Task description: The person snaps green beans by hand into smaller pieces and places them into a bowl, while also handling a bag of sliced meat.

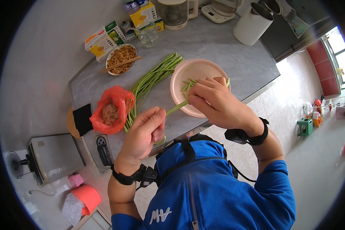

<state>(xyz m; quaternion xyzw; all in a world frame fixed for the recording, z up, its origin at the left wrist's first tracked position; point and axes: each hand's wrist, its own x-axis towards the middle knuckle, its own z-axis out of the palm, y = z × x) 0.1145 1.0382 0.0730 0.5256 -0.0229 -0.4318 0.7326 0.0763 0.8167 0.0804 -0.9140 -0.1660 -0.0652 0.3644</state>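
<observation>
A green long bean is stretched between my two hands. My left hand grips it over the counter's front part, and a curled end shows below that hand. My right hand pinches the other part, above the pink plastic colander. Several short bean pieces lie in the colander; my right hand hides part of its inside. To the left of the colander, a bunch of long beans lies across the grey counter, its lower end partly behind my left hand.
An open red plastic bag with pale, raw-looking contents stands left of the beans. Behind it are a bowl of noodle-like food with chopsticks, a glass mug and boxes. A white kettle stands at the far right.
</observation>
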